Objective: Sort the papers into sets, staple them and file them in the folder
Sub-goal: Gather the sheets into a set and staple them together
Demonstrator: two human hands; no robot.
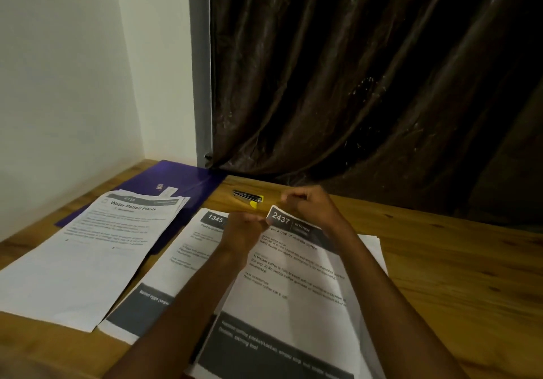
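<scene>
Both hands over white printed sheet headed "2437" (293, 275), near front edge of wooden worktop (440, 261). Left hand (244, 231) pinches sheet's top left corner, grip clamped on paper. Right hand (308, 205) curls over same top edge, fingers clamped on it. White sheet headed "1345" (182, 261) just left, partly under it. White stack headed "Water Potted Plants" (88, 255) toward left edge, overlapping purple folder (176, 178) at back left corner. Silver-and-yellow stapler (248, 198) near back edge, beside right hand.

A wooden table (440, 261) is set into a corner. A pale wall (73, 70) is seen at the left, and a dark brown curtain (367, 70) is hung behind, beside a grey frame (201, 84).
</scene>
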